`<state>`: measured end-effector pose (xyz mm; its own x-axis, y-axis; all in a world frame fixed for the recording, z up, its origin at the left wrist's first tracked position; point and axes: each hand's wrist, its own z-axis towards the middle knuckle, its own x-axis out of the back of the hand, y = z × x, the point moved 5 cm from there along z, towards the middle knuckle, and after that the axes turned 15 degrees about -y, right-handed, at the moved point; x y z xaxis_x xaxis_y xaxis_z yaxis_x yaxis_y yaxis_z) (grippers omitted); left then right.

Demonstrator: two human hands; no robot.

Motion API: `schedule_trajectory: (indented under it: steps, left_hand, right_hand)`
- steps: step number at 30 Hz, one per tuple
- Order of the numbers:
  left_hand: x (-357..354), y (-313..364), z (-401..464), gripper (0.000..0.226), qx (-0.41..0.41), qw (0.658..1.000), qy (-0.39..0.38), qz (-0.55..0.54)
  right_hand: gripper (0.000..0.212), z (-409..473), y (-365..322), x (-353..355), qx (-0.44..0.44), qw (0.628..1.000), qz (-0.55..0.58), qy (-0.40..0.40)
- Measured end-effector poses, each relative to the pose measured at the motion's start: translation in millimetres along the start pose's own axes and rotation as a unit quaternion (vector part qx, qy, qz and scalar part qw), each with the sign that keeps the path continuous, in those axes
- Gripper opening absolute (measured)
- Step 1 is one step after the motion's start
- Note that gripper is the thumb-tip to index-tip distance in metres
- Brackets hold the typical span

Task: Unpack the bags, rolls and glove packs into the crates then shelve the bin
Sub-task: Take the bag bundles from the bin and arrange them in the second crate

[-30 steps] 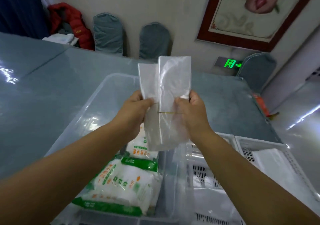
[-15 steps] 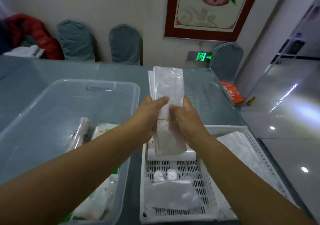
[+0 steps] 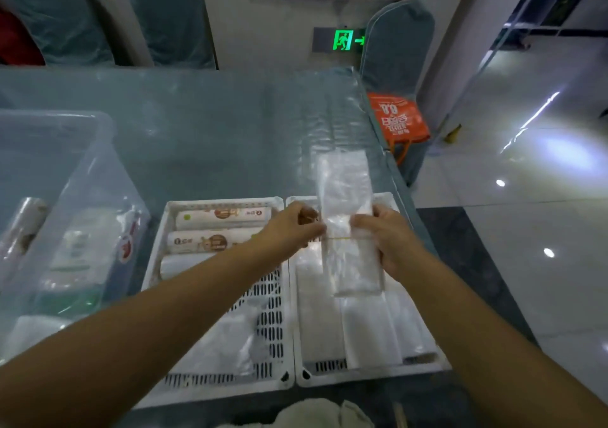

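Both hands hold a flat bundle of clear plastic bags (image 3: 345,197) bound by a thin rubber band, above the right white crate (image 3: 437,366). My left hand (image 3: 289,226) pinches its left edge and my right hand (image 3: 391,240) grips its right edge. Other clear bag bundles (image 3: 368,329) lie flat in that crate. The left white crate (image 3: 279,381) holds two printed rolls (image 3: 223,217), a plain roll and a clear bag pack. At the left stands the clear bin (image 3: 98,171) with green-and-white packs (image 3: 75,256) and a roll (image 3: 23,226) inside.
The grey table (image 3: 214,138) carries a clear cover sheet; its right edge runs just past the right crate. An orange bag (image 3: 398,118) hangs on a covered chair (image 3: 394,42) beyond that edge. More chairs line the far wall. Shiny tiled floor lies to the right.
The view has swung right and down, from the bin to the two crates. Both hands have carried the bag bundle from above the bin to above the right crate.
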<state>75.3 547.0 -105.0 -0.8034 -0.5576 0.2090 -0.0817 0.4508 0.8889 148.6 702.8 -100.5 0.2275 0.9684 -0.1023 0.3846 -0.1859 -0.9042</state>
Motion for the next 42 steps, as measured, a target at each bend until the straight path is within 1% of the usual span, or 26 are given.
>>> schedule_trajectory:
  steps: [1, 2, 3, 4, 5, 6, 7, 8, 9, 12, 17, 21, 23, 25, 26, 27, 28, 31, 32, 34, 36, 37, 39, 42]
  left_hand:
    - [-9.1, -11.2, 2.2, 0.028, 0.009, 0.997, -0.011, 0.081]
    - [-19.3, -21.3, 3.2, 0.027, 0.011, 0.984, -0.028, 0.176]
    - [-31.6, -30.1, 4.1, 0.027, 0.0, 0.959, -0.055, 0.277]
    - [-45.8, -37.1, 5.3, 0.03, -0.03, 0.918, -0.091, 0.385]
    - [-61.2, -42.0, 5.7, 0.035, -0.08, 0.861, -0.131, 0.484]
    - [-76.5, -46.3, 6.0, 0.04, -0.137, 0.796, -0.17, 0.564]
    - [-89.0, -50.6, 6.6, 0.042, -0.186, 0.736, -0.203, 0.618]
    - [-97.9, -54.6, 8.3, 0.044, -0.218, 0.693, -0.225, 0.649]
    - [-103.2, -58.2, 11.2, 0.046, -0.235, 0.671, -0.239, 0.662]
    - [-110.2, -66.8, 21.5, 0.053, -0.245, 0.638, -0.254, 0.685]
    - [-120.2, -67.4, 33.9, 0.048, -0.255, 0.586, -0.262, 0.723]
    - [-122.3, -62.9, 38.7, 0.039, -0.26, 0.589, -0.265, 0.717]
    - [-122.1, -63.2, 40.2, 0.036, -0.258, 0.577, -0.267, 0.728]
    - [-119.5, -64.0, 40.3, 0.039, -0.247, 0.564, -0.273, 0.739]
    - [-116.4, -63.9, 39.3, 0.041, -0.245, 0.569, -0.273, 0.735]
    - [-112.2, -64.0, 37.7, 0.043, -0.246, 0.585, -0.271, 0.724]
    - [-107.1, -64.2, 35.4, 0.045, -0.247, 0.608, -0.265, 0.706]
    - [-89.0, -63.8, 23.7, 0.047, -0.245, 0.689, -0.24, 0.639]
    - [-84.5, -63.1, 18.3, 0.045, -0.255, 0.702, -0.222, 0.627]
    - [-77.9, -60.3, 7.5, 0.04, -0.274, 0.702, -0.18, 0.632]
    - [-72.2, -59.3, -1.5, 0.034, -0.264, 0.708, -0.157, 0.636]
    - [-70.4, -59.4, -5.4, 0.033, -0.257, 0.714, -0.151, 0.633]
    - [-70.3, -59.7, -11.8, 0.035, -0.243, 0.723, -0.153, 0.628]
    - [-76.3, -59.0, -17.3, 0.036, -0.246, 0.714, -0.155, 0.637]
  right_hand:
    - [0.017, -0.7, 6.1, 15.1, -0.011, 1.0, -0.012, 0.025]
    - [0.015, -2.2, 12.0, 28.4, -0.019, 0.998, -0.022, 0.047]
    - [0.014, -4.0, 17.4, 39.4, -0.026, 0.997, -0.03, 0.063]
    - [0.013, -6.4, 22.3, 47.8, -0.032, 0.996, -0.037, 0.074]
    - [0.013, -8.8, 26.4, 53.4, -0.036, 0.995, -0.044, 0.079]
    - [0.013, -11.3, 29.7, 57.2, -0.038, 0.995, -0.053, 0.082]
    - [0.012, -13.8, 32.0, 59.5, -0.039, 0.993, -0.064, 0.086]
    - [0.011, -15.9, 33.6, 61.0, -0.039, 0.992, -0.075, 0.093]
    - [0.011, -17.4, 34.6, 61.5, -0.036, 0.991, -0.085, 0.1]
    - [0.011, -20.2, 37.0, 61.4, -0.037, 0.985, -0.124, 0.111]
    - [0.006, -20.7, 41.4, 61.3, -0.039, 0.981, -0.15, 0.113]
    - [0.006, -21.9, 47.8, 62.0, -0.048, 0.982, -0.142, 0.117]
    - [0.008, -21.8, 55.2, 60.5, -0.07, 0.987, -0.095, 0.111]
    - [0.011, -21.4, 63.9, 56.3, -0.102, 0.989, -0.047, 0.093]
    - [0.012, -21.7, 68.3, 53.1, -0.117, 0.99, -0.031, 0.078]
    - [0.013, -22.2, 72.6, 49.7, -0.129, 0.989, -0.022, 0.063]
    - [0.014, -23.3, 76.0, 46.7, -0.139, 0.989, -0.017, 0.047]
    - [0.019, -25.2, 85.8, 41.6, -0.156, 0.987, -0.025, 0.017]
    - [0.02, -25.7, 88.6, 42.0, -0.162, 0.985, -0.047, 0.017]
    - [0.017, -26.6, 92.5, 43.0, -0.174, 0.977, -0.118, 0.021]
    - [0.006, -27.0, 94.7, 38.8, -0.171, 0.966, -0.191, 0.028]
    - [0.005, -26.0, 94.8, 34.3, -0.165, 0.958, -0.232, 0.032]
    - [0.013, -22.5, 94.3, 20.1, -0.152, 0.936, -0.316, 0.039]
    - [0.013, -18.7, 93.2, -6.9, -0.123, 0.904, -0.407, 0.037]
